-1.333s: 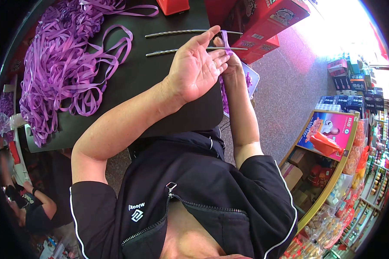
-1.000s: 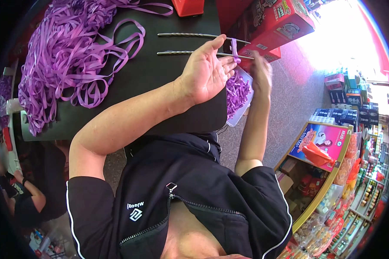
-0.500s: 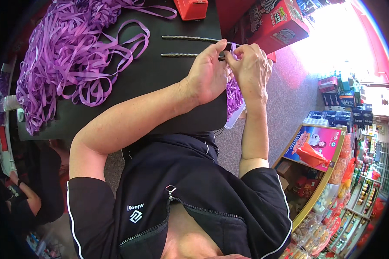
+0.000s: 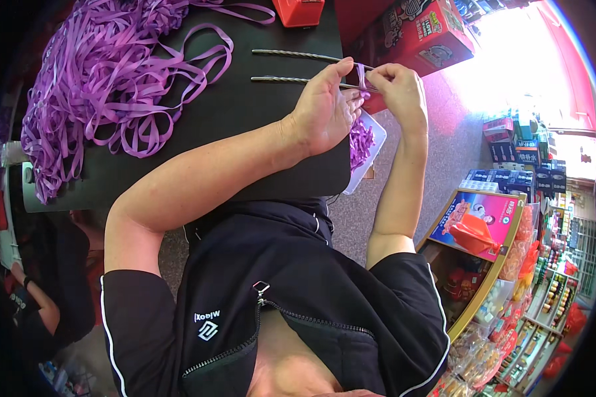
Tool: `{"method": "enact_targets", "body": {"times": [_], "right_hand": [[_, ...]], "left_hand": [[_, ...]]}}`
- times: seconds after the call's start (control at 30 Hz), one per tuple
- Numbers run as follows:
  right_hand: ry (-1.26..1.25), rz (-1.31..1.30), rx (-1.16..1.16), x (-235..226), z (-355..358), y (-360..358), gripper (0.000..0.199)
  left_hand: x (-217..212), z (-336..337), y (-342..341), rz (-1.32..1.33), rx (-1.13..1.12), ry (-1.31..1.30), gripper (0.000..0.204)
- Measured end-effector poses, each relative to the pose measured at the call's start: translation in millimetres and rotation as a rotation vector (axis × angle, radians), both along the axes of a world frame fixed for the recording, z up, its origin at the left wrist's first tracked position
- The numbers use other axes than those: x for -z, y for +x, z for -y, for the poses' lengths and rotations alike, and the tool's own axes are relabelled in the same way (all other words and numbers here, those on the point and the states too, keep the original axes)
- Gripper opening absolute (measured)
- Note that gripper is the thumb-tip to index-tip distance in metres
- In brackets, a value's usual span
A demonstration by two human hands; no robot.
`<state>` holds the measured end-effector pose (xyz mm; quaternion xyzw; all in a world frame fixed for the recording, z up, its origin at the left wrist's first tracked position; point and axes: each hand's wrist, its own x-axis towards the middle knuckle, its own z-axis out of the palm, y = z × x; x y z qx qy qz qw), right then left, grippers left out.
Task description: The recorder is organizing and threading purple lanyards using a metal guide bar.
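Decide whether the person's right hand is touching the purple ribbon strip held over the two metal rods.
Touching. The head view shows the right hand with its fingertips pinched on the purple ribbon strip, which the left hand also grips from the other side.

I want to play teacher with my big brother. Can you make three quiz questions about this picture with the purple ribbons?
1. True or false: the left hand and the right hand pinch a small purple ribbon piece between them.
2. What lies on the black table left of the hands?
A. a ribbon pile
B. a stack of plates
C. a blue towel
3. How many thin metal rods lie side by side on the table?

Key: 1 true; 2 A; 3 two.
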<state>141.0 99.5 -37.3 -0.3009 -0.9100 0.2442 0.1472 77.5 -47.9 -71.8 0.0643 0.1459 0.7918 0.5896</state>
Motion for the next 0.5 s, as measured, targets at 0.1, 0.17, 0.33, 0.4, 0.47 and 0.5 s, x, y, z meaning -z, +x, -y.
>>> {"method": "enact_targets", "body": {"times": [0.1, 0.17, 0.33, 0.4, 0.47, 0.5], "right_hand": [[-0.153, -0.044, -0.010, 28.0, -25.5, 9.5, 0.022], [-0.291, -0.002, -0.062, 30.4, -27.4, 9.1, 0.022], [-0.387, -0.056, -0.091, 44.8, -42.9, 8.1, 0.022], [-0.272, 0.013, -0.069, 40.7, -43.0, 11.8, 0.022], [-0.153, -0.106, 0.012, 22.2, -22.6, 19.0, 0.023], [-0.154, -0.152, -0.005, 18.6, -18.2, 20.7, 0.024]], "left_hand": [[-5.7, 0.7, 2.3, -0.014, 0.007, -0.007, 0.072], [-8.5, 2.7, 3.2, -0.025, 0.002, 0.006, 0.072], [-9.5, 2.3, 3.1, -0.056, -0.007, 0.020, 0.072], [-9.7, 0.1, 3.5, -0.058, -0.025, 0.010, 0.071], [-8.5, 1.0, 4.0, 0.001, -0.030, -0.066, 0.071], [-7.4, 2.0, 3.1, 0.003, -0.033, -0.068, 0.071]]}}
